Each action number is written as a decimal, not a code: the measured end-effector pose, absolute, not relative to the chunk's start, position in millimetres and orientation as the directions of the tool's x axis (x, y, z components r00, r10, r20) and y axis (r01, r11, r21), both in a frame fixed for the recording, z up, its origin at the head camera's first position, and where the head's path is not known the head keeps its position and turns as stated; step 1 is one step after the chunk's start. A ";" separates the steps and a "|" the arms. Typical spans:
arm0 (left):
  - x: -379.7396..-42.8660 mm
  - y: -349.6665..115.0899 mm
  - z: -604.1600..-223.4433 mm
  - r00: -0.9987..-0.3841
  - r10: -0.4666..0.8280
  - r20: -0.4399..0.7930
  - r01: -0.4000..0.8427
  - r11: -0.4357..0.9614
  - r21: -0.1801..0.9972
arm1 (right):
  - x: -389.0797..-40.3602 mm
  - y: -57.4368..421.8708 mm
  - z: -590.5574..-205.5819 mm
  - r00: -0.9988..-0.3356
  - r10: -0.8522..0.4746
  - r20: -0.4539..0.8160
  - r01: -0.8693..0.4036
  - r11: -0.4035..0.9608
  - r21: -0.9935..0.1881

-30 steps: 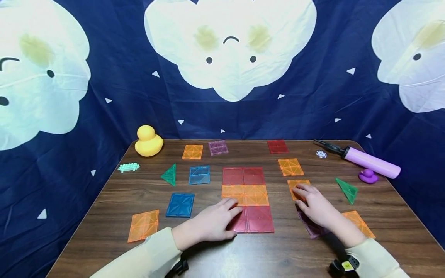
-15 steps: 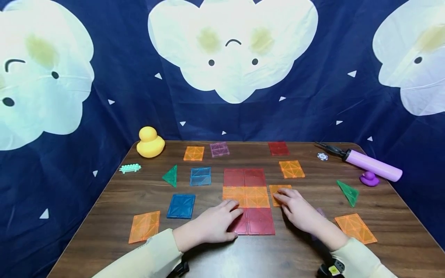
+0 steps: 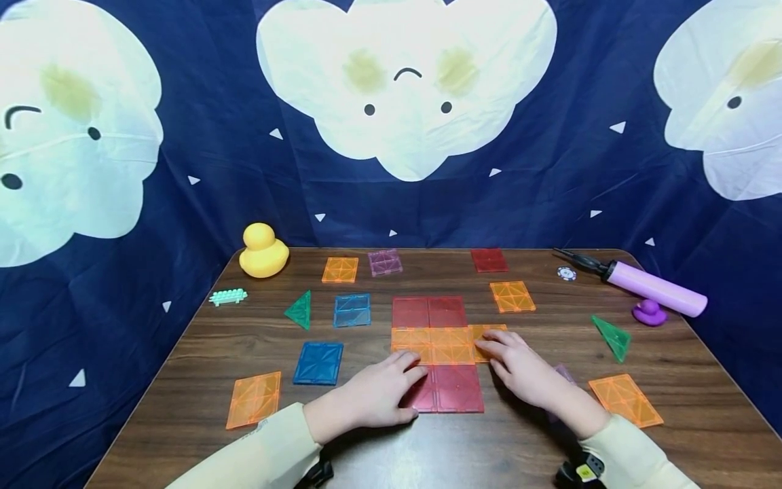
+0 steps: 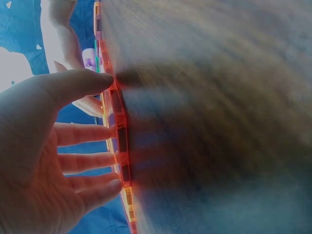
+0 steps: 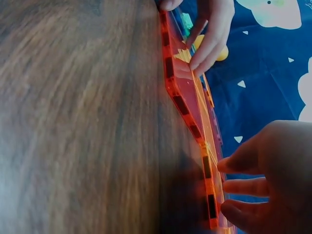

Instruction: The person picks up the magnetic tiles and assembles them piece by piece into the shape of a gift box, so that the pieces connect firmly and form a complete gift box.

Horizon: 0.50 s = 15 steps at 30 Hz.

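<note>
Flat on the table (image 3: 421, 448) lies a block of joined translucent magnetic tiles: red tiles (image 3: 427, 311) at the back, orange tiles (image 3: 452, 345) in the middle and red tiles (image 3: 459, 390) at the front. My left hand (image 3: 373, 394) rests on the block's left side, fingers spread on top, its thumb at the front edge in the left wrist view. My right hand (image 3: 525, 367) touches one more orange tile (image 3: 485, 333) with its fingertips. That tile lies against the right end of the orange row. Under the right forearm a purple tile (image 3: 563, 373) is mostly hidden.
Loose orange tiles (image 3: 253, 399), blue tiles (image 3: 318, 363) and green triangles (image 3: 611, 338) lie around the block. A yellow duck (image 3: 263, 251) stands back left. A pink hand pump (image 3: 656, 288), a purple duck (image 3: 649, 313) and a poker chip (image 3: 566, 274) are at the right.
My right hand has moved left, sliding the orange tile over to meet the block's orange row. My left hand has stayed in place on the block.
</note>
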<state>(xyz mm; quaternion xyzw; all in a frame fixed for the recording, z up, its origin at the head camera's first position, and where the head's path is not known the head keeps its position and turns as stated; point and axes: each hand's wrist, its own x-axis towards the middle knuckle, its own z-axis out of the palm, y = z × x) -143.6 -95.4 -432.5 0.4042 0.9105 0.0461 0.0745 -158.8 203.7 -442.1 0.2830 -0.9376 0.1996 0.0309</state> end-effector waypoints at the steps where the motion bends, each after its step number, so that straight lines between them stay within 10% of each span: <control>1: -143.7 -95.4 -432.8 -0.663 0.742 -0.100 0.728 0.670 0.144 | -158.7 205.5 -441.1 -0.837 -0.519 0.175 -0.544 0.754 -0.367; 15: -143.2 -95.6 -431.0 -0.665 0.740 -0.101 0.727 0.673 0.140 | -144.8 254.0 -431.6 -0.851 -0.477 0.221 -0.526 0.767 -0.367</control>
